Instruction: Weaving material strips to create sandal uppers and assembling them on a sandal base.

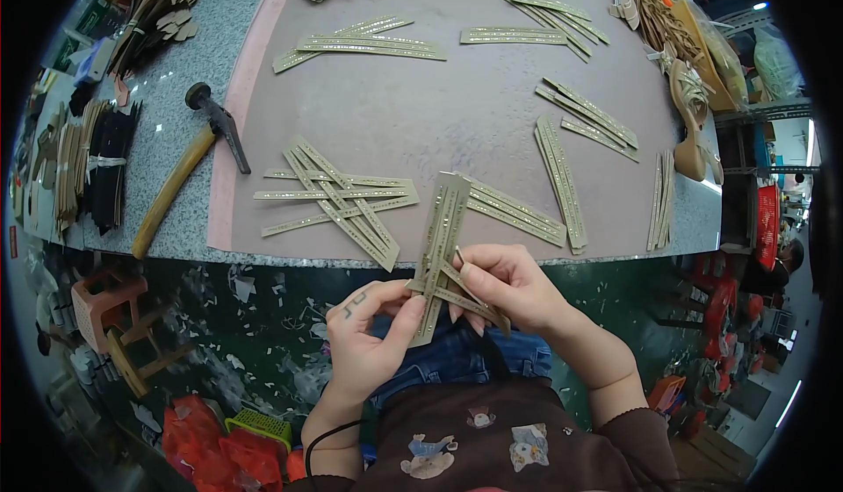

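In front of my body I hold a crossed set of beige straps (pixel 446 220) with rows of shiny studs, their upper ends over the table's front edge. My left hand (pixel 373 330) pinches the set between thumb and fingers near the crossing. My right hand (pixel 509 288) is closed on the shorter crossing straps (pixel 470 297), which slant down to the right. Just left of the held set, an interlaced strap piece (pixel 338 195) lies on the table. To its right rests a pair of matching straps (pixel 518 213), close to my right hand.
More studded straps lie in groups across the mat (pixel 378 106). A wooden-handled hammer (pixel 180 180) and bundled dark strips (pixel 110 172) are at left. Strappy sandals (pixel 691 119) stand at the right edge. Below are a pink stool (pixel 105 308) and red bags (pixel 202 444).
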The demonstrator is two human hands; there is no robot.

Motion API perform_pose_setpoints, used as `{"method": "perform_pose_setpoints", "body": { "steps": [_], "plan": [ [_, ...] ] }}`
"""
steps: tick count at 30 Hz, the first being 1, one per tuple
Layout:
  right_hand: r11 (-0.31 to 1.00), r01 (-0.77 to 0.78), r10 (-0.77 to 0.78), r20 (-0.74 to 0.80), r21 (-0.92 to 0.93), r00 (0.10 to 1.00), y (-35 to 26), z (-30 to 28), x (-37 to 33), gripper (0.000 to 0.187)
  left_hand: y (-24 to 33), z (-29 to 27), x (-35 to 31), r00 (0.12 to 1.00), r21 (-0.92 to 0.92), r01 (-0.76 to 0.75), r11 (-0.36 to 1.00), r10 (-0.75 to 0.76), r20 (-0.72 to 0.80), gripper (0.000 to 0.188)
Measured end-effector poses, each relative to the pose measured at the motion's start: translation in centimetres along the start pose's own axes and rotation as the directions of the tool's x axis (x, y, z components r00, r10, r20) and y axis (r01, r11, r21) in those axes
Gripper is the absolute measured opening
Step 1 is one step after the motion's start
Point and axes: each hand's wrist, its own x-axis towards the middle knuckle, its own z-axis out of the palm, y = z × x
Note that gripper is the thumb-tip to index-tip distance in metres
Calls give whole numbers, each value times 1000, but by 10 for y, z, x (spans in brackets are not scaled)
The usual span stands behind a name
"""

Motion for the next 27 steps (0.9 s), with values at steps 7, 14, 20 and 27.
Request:
{"method": "perform_pose_setpoints", "body": {
  "steps": [7, 14, 20, 27],
  "plan": [
    [994, -2, 5, 23, -105, 1000, -4, -13, -9, 15, 3, 15, -3, 991, -170, 117, 979, -127, -51, 16],
    [991, 15, -10, 35, -131, 999, -4, -19, -13, 19, 4, 21, -4, 986, -282, 151, 947, -164, -22, 20],
    [988, 50, -45, 38, -144, 998, 1, -13, -14, 21, 4, 15, -6, 986, -266, 163, 950, -168, 4, 24],
    [982, 43, -44, -3, -183, 999, -4, 0, -18, 23, 9, 7, -10, 980, -269, 199, 942, -199, 27, 25]
  ]
}}
